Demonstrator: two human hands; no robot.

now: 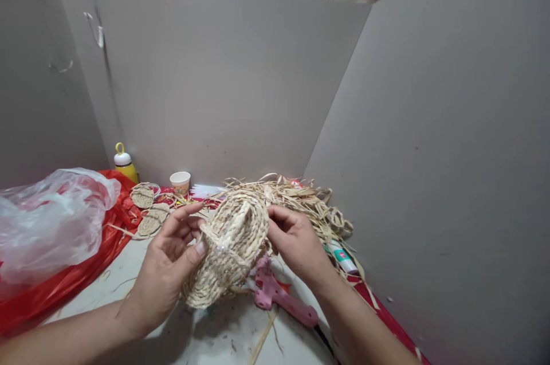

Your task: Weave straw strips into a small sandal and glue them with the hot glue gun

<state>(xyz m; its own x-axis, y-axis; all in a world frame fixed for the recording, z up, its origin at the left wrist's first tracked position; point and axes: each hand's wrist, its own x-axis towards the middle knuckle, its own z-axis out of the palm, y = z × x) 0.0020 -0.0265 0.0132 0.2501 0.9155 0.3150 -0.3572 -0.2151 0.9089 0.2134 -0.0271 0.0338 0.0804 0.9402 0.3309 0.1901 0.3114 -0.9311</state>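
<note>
A pale woven straw sandal (240,233), an oval braided sole with a strap across it, is held up at a tilt above the table. My left hand (172,259) grips its left edge, thumb on the strap and the other fingers partly behind it. At the opposite edge my right hand (296,239) pinches the sandal, its fingertips partly hidden. Just below lies a pink glue gun (279,296) with a dark cord. A heap of dried straw (301,199) sits behind the right hand.
Clear plastic (55,222) and red bags (98,262) cover the left side. Woven straw pieces (153,220), a paper cup (180,183) and a yellow bottle (124,165) stand toward the back. A green-and-white tube (342,257) lies right. Grey partitions (223,78) enclose the white table (172,330).
</note>
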